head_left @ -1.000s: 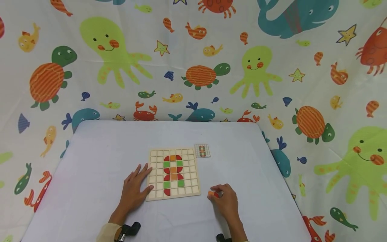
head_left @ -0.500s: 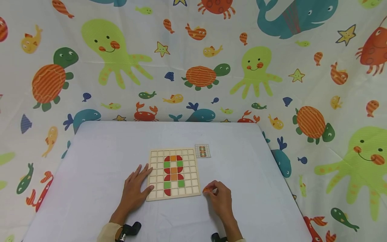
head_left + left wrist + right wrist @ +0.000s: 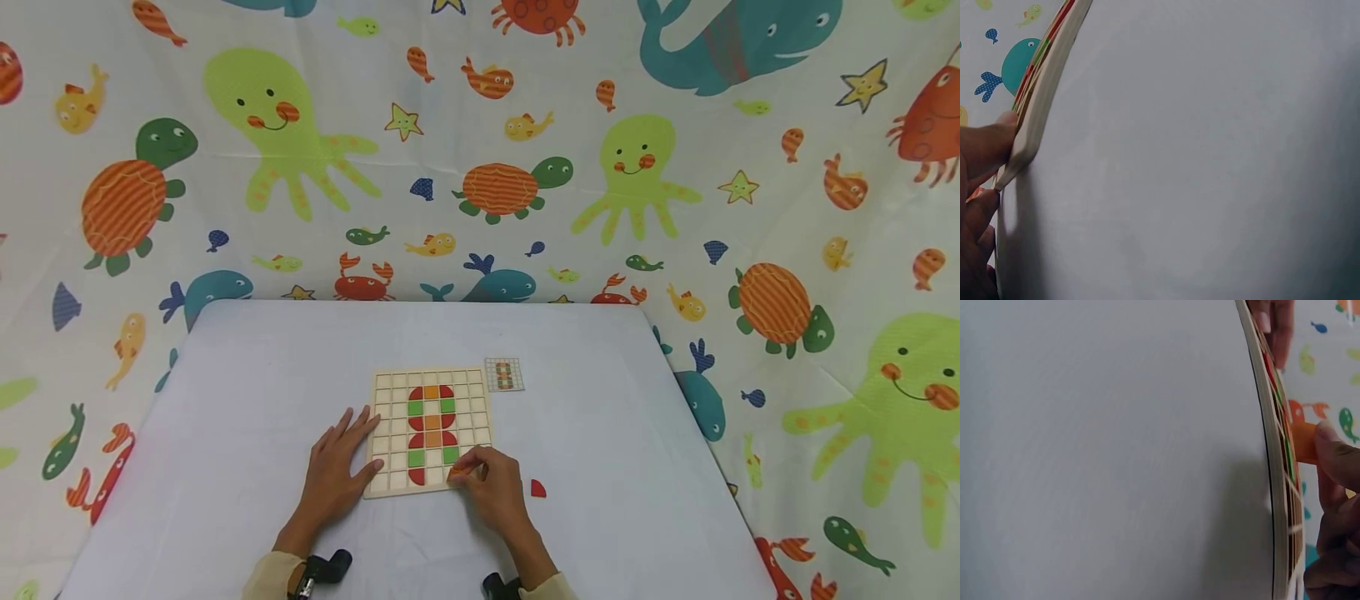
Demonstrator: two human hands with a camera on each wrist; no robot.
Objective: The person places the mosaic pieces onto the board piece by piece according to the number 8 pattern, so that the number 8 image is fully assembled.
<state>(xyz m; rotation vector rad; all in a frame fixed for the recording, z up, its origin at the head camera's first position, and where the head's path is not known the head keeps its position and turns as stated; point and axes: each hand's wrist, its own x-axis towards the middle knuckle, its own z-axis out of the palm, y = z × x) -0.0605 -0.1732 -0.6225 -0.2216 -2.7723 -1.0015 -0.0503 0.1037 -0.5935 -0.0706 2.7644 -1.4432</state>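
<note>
A square wooden grid board (image 3: 472,414) lies on the white table, with red, green and orange tiles set in its middle columns. My left hand (image 3: 336,458) rests along the board's left side, fingers spread and fingertips at the frame; the left wrist view shows the thumb at the board's edge (image 3: 1047,94). Between thumb and fingers my right hand (image 3: 495,486) pinches an orange square tile (image 3: 1305,442), held over the bottom rows of the board, right of the lowest red tile (image 3: 416,477). The hand covers the board's lower right corner.
A loose red quarter-circle tile (image 3: 537,488) lies on the table to the right of my right hand. Past the board's upper right corner is a small pattern card (image 3: 504,375). Behind the white table (image 3: 600,375) hangs a curtain (image 3: 420,83) printed with sea animals.
The right hand has moved left from beside the board to over its lower part, carrying the orange tile. A red quarter-circle tile now lies on the table. The left hand stays put.
</note>
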